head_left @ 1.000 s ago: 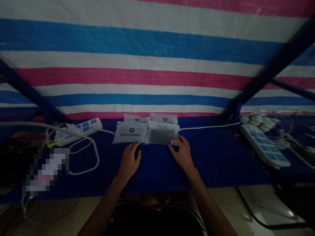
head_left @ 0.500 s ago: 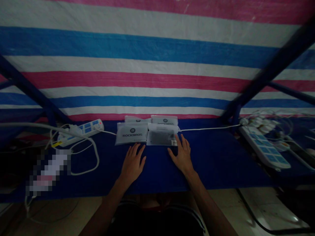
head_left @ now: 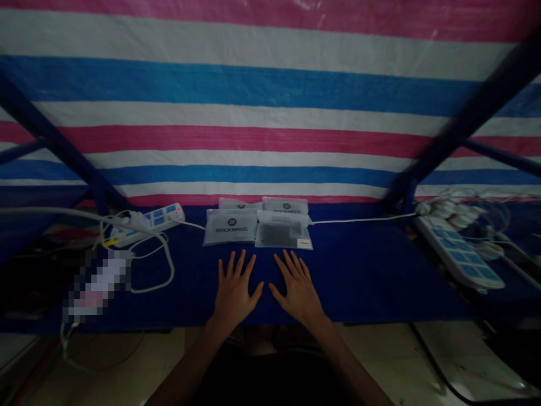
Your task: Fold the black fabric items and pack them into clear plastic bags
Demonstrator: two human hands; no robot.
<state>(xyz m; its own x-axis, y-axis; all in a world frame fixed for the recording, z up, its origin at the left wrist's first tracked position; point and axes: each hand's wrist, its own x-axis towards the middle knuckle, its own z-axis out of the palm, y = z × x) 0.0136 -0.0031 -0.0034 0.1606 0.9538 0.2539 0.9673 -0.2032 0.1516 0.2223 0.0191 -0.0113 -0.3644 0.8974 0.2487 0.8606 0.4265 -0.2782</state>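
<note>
Resting palm-down on the blue surface (head_left: 372,270), the left hand (head_left: 234,290) and right hand (head_left: 296,291) lie with each grip spread wide and holding nothing, just short of four grey pouches (head_left: 230,228), which sit in two overlapping rows near the surface's far edge.

The one head-worn camera looks forward and down from the person's own viewpoint (near enough that the left hand (head_left: 234,296) and right hand (head_left: 296,290) sit low in frame), across a navy-covered table (head_left: 359,270) toward a striped tarpaulin (head_left: 270,90).
</note>
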